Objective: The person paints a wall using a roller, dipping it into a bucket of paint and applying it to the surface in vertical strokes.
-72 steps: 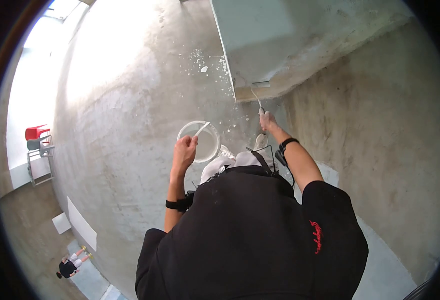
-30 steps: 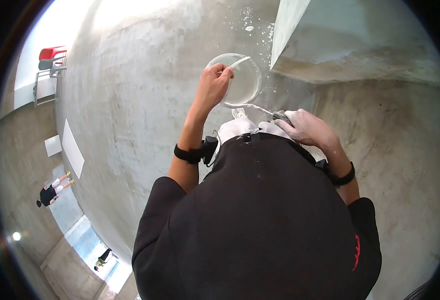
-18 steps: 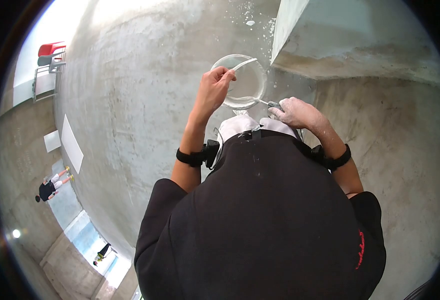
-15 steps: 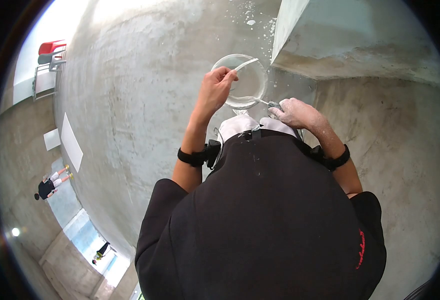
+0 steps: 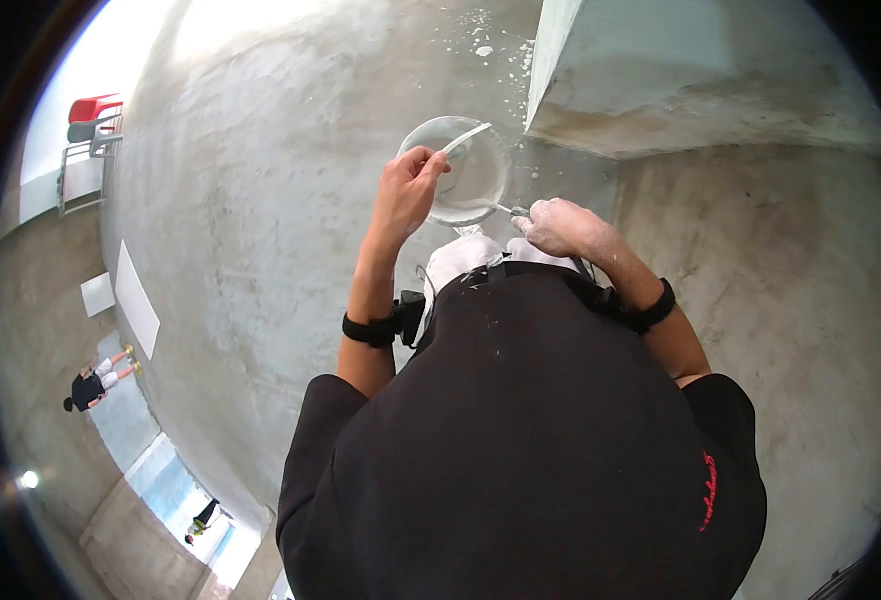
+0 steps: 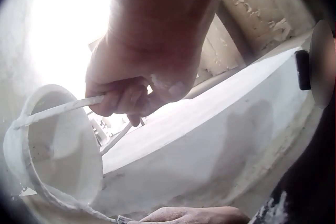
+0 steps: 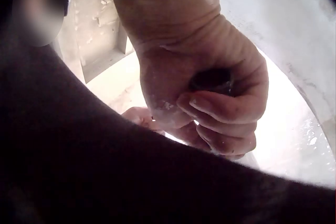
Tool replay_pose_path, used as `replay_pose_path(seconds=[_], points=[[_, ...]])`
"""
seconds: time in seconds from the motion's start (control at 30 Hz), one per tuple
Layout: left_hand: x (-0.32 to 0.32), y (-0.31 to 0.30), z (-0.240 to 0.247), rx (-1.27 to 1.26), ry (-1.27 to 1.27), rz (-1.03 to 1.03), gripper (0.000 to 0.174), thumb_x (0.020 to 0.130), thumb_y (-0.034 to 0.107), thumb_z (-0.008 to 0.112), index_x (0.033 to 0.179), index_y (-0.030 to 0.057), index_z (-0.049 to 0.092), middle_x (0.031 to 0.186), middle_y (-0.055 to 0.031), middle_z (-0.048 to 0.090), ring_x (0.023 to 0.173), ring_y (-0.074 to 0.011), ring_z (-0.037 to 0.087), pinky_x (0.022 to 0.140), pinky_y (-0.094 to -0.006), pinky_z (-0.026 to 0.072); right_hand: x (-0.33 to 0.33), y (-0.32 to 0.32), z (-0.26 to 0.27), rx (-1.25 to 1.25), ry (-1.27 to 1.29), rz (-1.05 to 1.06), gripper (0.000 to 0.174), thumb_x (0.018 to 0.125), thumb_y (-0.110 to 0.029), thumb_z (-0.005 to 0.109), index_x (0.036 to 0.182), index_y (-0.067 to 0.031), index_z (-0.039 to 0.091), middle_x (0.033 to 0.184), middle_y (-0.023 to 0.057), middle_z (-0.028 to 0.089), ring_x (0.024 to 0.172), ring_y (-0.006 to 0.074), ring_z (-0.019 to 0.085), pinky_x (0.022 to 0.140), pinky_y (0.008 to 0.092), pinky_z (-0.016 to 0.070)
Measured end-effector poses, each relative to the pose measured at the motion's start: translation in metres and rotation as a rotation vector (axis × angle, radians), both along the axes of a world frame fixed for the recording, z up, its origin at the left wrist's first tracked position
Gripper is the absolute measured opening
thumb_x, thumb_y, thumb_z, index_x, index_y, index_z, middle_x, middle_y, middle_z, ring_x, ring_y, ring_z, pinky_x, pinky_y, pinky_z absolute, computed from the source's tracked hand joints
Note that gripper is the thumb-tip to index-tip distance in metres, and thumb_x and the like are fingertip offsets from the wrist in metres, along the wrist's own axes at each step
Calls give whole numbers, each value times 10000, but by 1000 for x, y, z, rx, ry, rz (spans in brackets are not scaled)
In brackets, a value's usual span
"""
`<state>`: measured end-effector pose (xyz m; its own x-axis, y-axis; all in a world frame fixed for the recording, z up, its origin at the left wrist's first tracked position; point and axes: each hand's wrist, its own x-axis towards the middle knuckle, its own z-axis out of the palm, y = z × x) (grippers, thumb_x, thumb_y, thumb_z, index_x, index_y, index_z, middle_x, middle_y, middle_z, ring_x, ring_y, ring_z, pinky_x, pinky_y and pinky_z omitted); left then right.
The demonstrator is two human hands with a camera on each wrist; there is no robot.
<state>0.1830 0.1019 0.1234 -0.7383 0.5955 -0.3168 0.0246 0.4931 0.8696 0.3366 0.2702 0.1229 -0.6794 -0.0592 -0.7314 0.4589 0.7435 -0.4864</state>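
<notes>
In the head view my left hand (image 5: 403, 195) grips the white handle (image 5: 466, 137) of a pale bucket (image 5: 506, 168), which hangs in front of my legs. The left wrist view shows the fingers curled round that handle (image 6: 63, 111), with the bucket (image 6: 14, 145) below and to the left. My right hand (image 5: 565, 230) is at the bucket's near right rim. It holds a tool with a dark handle (image 7: 212, 81) and a thin, white-coated shank (image 5: 503, 208) reaching to the rim. The tool's working end is hidden at the bucket. White material coats the right hand (image 7: 210, 98).
A pale wall corner (image 5: 550, 60) juts out ahead on the right, beside a brownish wall (image 5: 760, 260). White splatter (image 5: 483, 50) marks the floor. Far left are stacked chairs (image 5: 95, 115), white boards (image 5: 136, 300) and another person (image 5: 90, 388).
The right hand has come back from the wall to the bucket with the tool, its shank drawing in at the rim. The left hand keeps its hold; the view has shifted slightly.
</notes>
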Motion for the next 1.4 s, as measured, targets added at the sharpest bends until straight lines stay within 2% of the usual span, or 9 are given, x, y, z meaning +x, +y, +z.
replay_pose_path(seconds=[0.07, 0.17, 0.7, 0.77, 0.9, 1.13, 1.2, 1.33, 1.4], points=[[-1, 1, -2, 18, 50, -20, 264, 926, 217, 561, 793, 5, 646, 560, 62, 406, 498, -32, 345, 447, -218, 264, 8, -2, -34, 20, 93, -29, 484, 953, -322, 357, 947, 64, 648, 916, 257, 654, 875, 392, 637, 809, 465, 497], [2, 3, 5, 14, 17, -9, 263, 924, 218, 565, 789, 7, 646, 562, 60, 408, 502, -32, 348, 446, -218, 263, 0, 0, -1, 16, 25, -49, 487, 955, -325, 354, 946, 62, 650, 902, 254, 657, 860, 387, 641, 800, 459, 500], [7, 5, 10, -20, 47, -6, 244, 915, 207, 575, 811, 0, 653, 581, 55, 422, 523, -33, 350, 461, -223, 267, -6, -3, -15, 20, 5, -19, 428, 923, -281, 399, 935, 51, 668, 937, 241, 659, 881, 360, 650, 800, 436, 506], [9, 7, 10, -17, 43, -17, 249, 917, 210, 573, 811, -2, 651, 582, 55, 417, 531, -35, 349, 469, -226, 265, -7, -3, -29, 33, 0, 37, 380, 894, -235, 416, 930, 41, 675, 936, 232, 663, 884, 355, 651, 797, 433, 509], [11, 8, 12, -56, 42, -43, 256, 920, 212, 568, 811, -6, 647, 582, 55, 410, 536, -38, 346, 471, -231, 264, -9, -3, -15, 49, 56, -25, 339, 850, -183, 435, 901, 45, 680, 898, 232, 668, 829, 360, 659, 766, 432, 516], [18, 11, 23, -66, 15, -43, 264, 924, 221, 556, 804, 1, 638, 580, 54, 407, 529, -42, 344, 470, -236, 271, -23, 1, -3, 5, -167, -60, 311, 805, -168, 462, 866, 29, 695, 833, 181, 687, 730, 323, 673, 664, 404, 530], [20, 11, 21, -72, 20, -43, 263, 924, 222, 554, 802, 5, 638, 580, 55, 409, 526, -41, 345, 467, -235, 272, -22, 2, 2, 11, -107, 43, 315, 805, -178, 471, 912, 14, 696, 898, 191, 685, 810, 334, 671, 725, 409, 527], [19, 11, 9, -87, -15, -7, 253, 921, 216, 557, 801, 10, 641, 579, 61, 414, 519, -32, 348, 456, -221, 267, -16, -4, -24, 29, 11, 0, 331, 804, -188, 478, 974, 5, 687, 986, 207, 669, 921, 347, 651, 809, 414, 510], [19, 14, 12, -77, -37, -2, 252, 920, 216, 560, 800, 9, 640, 577, 63, 413, 516, -29, 348, 452, -216, 266, -15, -3, -23, 19, -40, 30, 469, 962, -308, 344, 1022, 47, 645, 1055, 245, 633, 1023, 390, 592, 909, 452, 460]])
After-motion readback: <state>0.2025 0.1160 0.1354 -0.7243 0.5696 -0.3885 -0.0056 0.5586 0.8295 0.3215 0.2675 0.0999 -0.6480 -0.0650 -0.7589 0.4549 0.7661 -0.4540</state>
